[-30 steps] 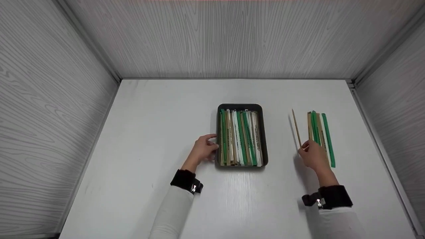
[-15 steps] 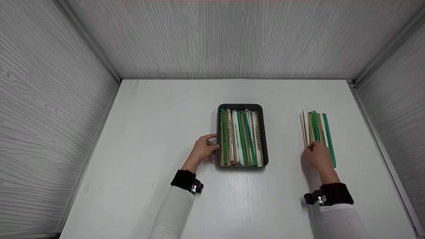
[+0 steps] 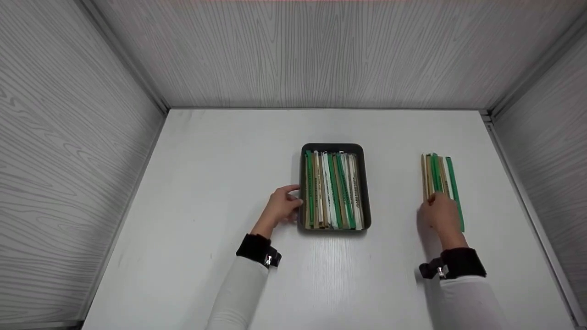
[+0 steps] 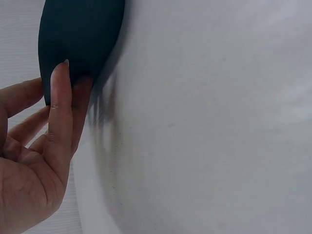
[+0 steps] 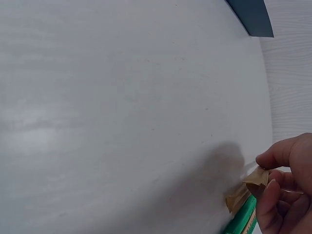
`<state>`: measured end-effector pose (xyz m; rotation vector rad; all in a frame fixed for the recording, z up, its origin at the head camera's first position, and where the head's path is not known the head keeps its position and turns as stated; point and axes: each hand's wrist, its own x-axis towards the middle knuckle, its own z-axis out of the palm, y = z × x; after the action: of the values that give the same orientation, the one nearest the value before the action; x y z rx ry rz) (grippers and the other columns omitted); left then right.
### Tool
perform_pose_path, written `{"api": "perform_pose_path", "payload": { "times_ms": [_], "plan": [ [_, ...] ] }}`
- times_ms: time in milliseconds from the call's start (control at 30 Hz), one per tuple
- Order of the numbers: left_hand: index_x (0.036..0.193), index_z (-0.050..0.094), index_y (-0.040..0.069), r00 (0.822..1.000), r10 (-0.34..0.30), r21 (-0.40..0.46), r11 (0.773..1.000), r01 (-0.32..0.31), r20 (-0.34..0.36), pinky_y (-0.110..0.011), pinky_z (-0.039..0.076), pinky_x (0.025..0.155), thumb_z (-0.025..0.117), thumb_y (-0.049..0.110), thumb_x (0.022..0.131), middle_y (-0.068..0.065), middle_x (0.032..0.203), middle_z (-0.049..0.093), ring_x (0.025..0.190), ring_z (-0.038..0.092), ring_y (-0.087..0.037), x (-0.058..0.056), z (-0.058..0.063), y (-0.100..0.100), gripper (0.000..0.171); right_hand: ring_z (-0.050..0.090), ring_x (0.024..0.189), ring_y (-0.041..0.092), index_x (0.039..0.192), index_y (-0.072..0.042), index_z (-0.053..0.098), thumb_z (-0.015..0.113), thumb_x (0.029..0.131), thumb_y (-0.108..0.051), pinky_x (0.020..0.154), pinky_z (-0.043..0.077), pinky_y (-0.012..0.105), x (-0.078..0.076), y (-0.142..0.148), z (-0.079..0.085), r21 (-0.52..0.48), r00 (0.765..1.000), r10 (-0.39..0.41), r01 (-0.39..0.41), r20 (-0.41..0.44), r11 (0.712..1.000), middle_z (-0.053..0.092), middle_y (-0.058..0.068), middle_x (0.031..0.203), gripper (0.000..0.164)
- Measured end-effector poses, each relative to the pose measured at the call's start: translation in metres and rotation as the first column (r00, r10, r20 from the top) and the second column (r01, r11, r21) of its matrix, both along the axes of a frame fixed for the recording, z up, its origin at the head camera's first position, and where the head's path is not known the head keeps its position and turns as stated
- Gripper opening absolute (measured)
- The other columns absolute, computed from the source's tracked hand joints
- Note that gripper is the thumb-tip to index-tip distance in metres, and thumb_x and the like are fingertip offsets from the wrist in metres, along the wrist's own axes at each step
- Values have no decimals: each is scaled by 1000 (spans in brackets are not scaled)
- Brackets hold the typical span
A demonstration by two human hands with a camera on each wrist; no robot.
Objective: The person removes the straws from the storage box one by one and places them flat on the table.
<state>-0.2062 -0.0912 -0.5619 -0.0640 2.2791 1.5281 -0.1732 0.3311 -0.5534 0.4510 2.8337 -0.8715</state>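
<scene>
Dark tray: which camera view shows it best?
The head view: nearly the whole rim of the dark tray shows, with narrow strips inside. The left wrist view gives only part of its outer wall, where the left hand grips it; the right wrist view, a small piece.

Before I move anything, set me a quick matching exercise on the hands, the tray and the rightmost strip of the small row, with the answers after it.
Column one:
1. left hand
2. right hand
3. dark tray
4. rightmost strip of the small row

Column two:
A. pinching a tan strip
B. green
C. touching the tray's left side
D. packed with green, tan and white strips

Right pairs: 1-C, 2-A, 3-D, 4-B.
</scene>
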Motion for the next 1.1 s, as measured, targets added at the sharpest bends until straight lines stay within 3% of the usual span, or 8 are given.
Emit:
{"api": "perform_pose_path", "payload": {
  "times_ms": [167,400,600,833,1100],
  "plan": [
    [143,50,10,1000,1,12,1000,-2,12,-36,56,59,64,8,93,-12,98,64,75,66,-21,0,1,0,52,61,64,26,100,7,59,48,95,-10,49,47,33,1,3,-2,27,999,17,-17,-28,1000,63,21,85,20],
    [143,50,9,1000,-3,6,1000,3,-2,-37,57,59,64,7,93,-12,97,65,74,66,-22,0,1,1,52,62,68,27,99,3,62,51,95,-13,50,46,34,2,3,0,71,1000,11,-11,10,997,65,19,88,20],
    [143,51,9,1000,4,4,1000,-4,4,-35,56,57,65,6,92,-12,96,65,73,65,-21,-1,1,1,53,61,68,27,103,4,63,55,95,-14,52,46,35,2,-23,12,100,990,99,-89,-100,991,65,18,89,21],
    [142,52,9,1000,12,2,1000,-12,4,-34,56,55,65,5,92,-13,95,65,73,65,-21,-2,0,1,52,60,69,26,103,1,67,63,92,-12,55,48,40,2,-94,25,186,925,307,-269,-224,945,64,12,85,17],
    [143,51,9,1000,21,10,1000,-21,10,-30,54,53,64,5,92,-11,93,65,67,64,-19,-1,0,1,52,63,66,21,98,-2,70,69,88,-7,52,50,36,5,-154,14,244,834,487,-431,-259,869,67,7,82,11]
  ]
}}
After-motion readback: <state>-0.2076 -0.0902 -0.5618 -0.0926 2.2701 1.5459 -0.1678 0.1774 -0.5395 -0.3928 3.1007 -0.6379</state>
